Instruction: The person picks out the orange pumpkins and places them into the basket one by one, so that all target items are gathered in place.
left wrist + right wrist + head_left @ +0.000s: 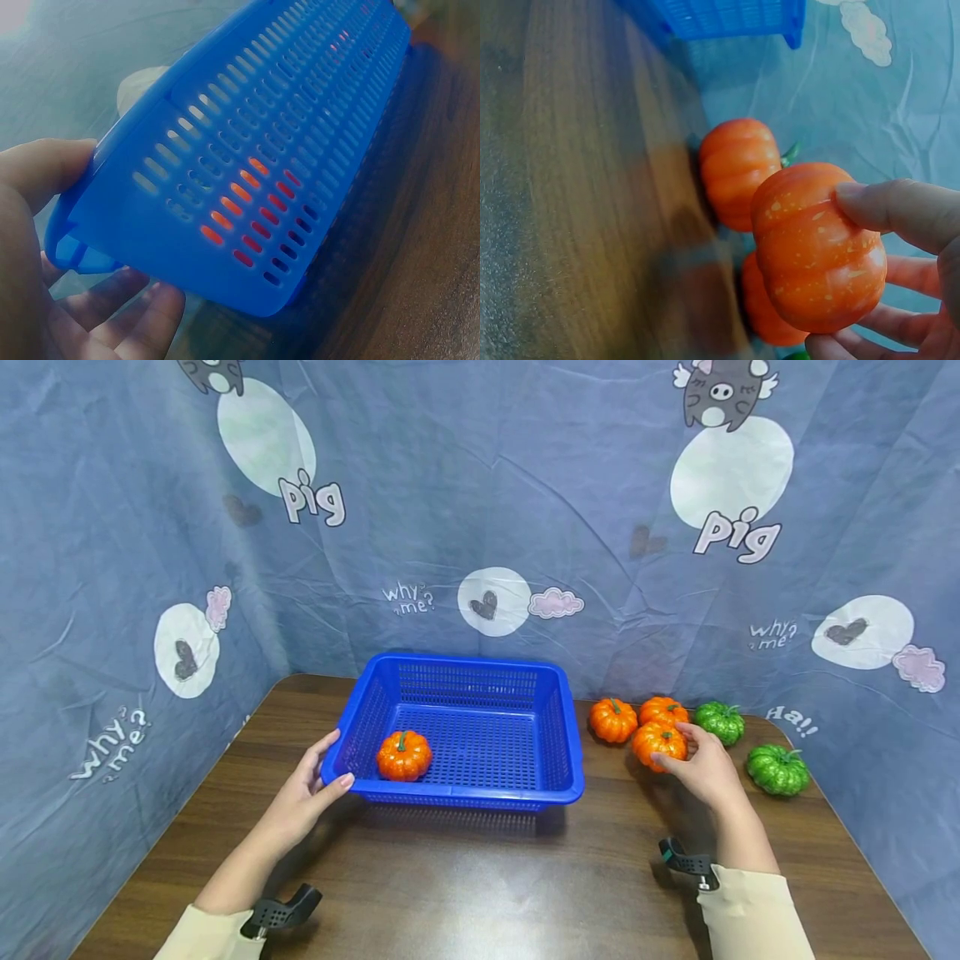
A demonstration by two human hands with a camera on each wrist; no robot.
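A blue plastic basket with slotted walls stands on the table. My left hand grips its near left corner, thumb over the rim and fingers beneath it, as the left wrist view shows. Inside the basket, toward the left, sits one small orange pumpkin. Right of the basket, my right hand holds another orange pumpkin between thumb and fingers; in the right wrist view it appears raised off the table. Two more orange pumpkins, one at the left and one behind, rest close to it.
Two green pumpkins, one at the back and one nearer, lie by the table's right edge. A blue printed cloth hangs behind and beside the brown wooden table.
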